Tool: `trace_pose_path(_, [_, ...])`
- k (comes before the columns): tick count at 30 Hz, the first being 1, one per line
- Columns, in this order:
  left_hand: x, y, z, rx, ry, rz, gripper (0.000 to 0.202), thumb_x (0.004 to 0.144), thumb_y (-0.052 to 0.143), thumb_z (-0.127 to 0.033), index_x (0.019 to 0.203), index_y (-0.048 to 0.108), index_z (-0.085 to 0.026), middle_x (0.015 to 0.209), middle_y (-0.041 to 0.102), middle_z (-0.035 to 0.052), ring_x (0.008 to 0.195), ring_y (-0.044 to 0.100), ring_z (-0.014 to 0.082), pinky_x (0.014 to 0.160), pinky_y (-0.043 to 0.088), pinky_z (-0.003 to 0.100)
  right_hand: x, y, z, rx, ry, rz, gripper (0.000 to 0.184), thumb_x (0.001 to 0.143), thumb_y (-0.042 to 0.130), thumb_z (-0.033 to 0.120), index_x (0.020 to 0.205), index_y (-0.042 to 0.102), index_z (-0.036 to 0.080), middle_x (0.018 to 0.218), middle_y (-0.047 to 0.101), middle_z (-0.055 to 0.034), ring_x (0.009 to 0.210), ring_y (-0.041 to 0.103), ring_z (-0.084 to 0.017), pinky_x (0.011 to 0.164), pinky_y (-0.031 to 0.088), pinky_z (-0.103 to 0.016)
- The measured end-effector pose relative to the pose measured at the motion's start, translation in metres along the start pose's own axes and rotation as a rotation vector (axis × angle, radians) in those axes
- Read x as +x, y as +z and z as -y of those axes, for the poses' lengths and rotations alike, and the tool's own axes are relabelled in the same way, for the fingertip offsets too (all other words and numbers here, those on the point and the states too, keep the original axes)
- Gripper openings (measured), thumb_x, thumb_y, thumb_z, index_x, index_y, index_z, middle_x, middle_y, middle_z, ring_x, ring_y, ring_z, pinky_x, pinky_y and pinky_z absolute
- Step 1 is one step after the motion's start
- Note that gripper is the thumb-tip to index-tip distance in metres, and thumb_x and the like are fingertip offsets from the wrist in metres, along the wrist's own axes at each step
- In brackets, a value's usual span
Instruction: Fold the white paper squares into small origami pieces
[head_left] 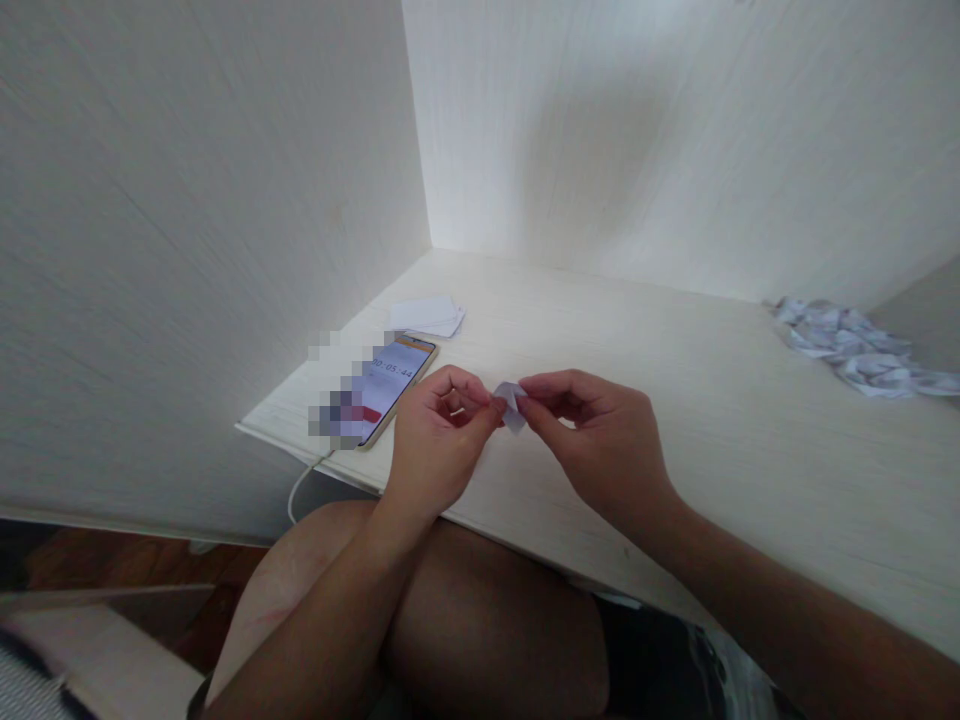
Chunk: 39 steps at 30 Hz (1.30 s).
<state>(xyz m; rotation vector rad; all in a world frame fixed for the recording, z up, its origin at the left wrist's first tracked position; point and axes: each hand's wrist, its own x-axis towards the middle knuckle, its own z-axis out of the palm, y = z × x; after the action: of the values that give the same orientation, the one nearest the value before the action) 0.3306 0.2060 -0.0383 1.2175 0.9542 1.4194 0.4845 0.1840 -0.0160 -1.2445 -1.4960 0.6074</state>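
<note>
Both hands meet over the front edge of a pale wooden desk (675, 400). Between them is a small folded piece of white paper (513, 404). My left hand (439, 445) pinches its left side with thumb and forefinger, the other fingers curled. My right hand (600, 440) pinches its right side the same way. The paper is held just above the desk surface, slightly tilted.
A phone (390, 388) with a lit timer screen lies at the desk's left edge, a white cable (300, 490) hanging from it. A small stack of white paper slips (427, 315) lies behind it. A heap of folded paper pieces (855, 345) sits far right. White walls enclose the desk.
</note>
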Motion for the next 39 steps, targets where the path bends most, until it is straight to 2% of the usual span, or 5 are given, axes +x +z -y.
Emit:
trace_pose_path(7, [-0.004, 0.009, 0.001, 0.175, 0.103, -0.163, 0.020, 0.071, 0.083, -0.022, 0.071, 0.063, -0.020, 0.065, 0.067, -0.0035, 0.058, 0.064, 0.0116, 0.054, 0.051, 0.022, -0.003, 0.001, 0.002, -0.133, -0.062, -0.061, 0.009, 0.082, 0.079, 0.015, 0.091, 0.083, 0.018, 0.080, 0.082, -0.0021, 0.068, 0.077, -0.015, 0.069, 0.063, -0.024])
trace_pose_path(19, [-0.008, 0.029, 0.003, 0.264, 0.204, -0.312, 0.018, 0.076, 0.081, -0.023, 0.074, 0.063, -0.021, 0.064, 0.065, -0.0041, 0.059, 0.064, 0.0115, 0.057, 0.055, 0.021, -0.002, 0.005, 0.001, -0.162, -0.119, -0.165, 0.004, 0.082, 0.078, 0.015, 0.083, 0.076, 0.019, 0.076, 0.079, -0.0006, 0.065, 0.075, -0.015, 0.065, 0.061, -0.025])
trace_pose_path(29, [-0.006, 0.033, 0.010, 0.482, 0.294, -0.358, 0.018, 0.082, 0.077, -0.028, 0.076, 0.062, -0.022, 0.067, 0.066, -0.0041, 0.061, 0.064, 0.0127, 0.060, 0.053, 0.024, 0.001, 0.009, -0.003, -0.196, -0.121, -0.199, 0.004, 0.085, 0.074, 0.019, 0.082, 0.072, 0.022, 0.079, 0.078, -0.0025, 0.066, 0.072, -0.016, 0.067, 0.061, -0.030])
trace_pose_path(35, [-0.004, 0.034, 0.010, 0.374, 0.271, -0.333, 0.018, 0.083, 0.078, -0.030, 0.082, 0.061, -0.021, 0.072, 0.066, -0.0030, 0.066, 0.065, 0.0129, 0.065, 0.056, 0.024, 0.004, 0.008, -0.006, -0.163, -0.162, -0.176, 0.003, 0.086, 0.073, 0.019, 0.085, 0.070, 0.021, 0.082, 0.077, -0.0027, 0.069, 0.072, -0.016, 0.069, 0.061, -0.029])
trace_pose_path(39, [-0.002, 0.033, 0.012, 0.351, 0.272, -0.264, 0.016, 0.087, 0.074, -0.028, 0.083, 0.060, -0.021, 0.075, 0.065, -0.0019, 0.068, 0.064, 0.0127, 0.067, 0.057, 0.024, 0.008, 0.005, -0.011, -0.156, -0.144, -0.138, 0.005, 0.084, 0.074, 0.018, 0.087, 0.070, 0.020, 0.083, 0.077, -0.0026, 0.069, 0.071, -0.016, 0.068, 0.059, -0.030])
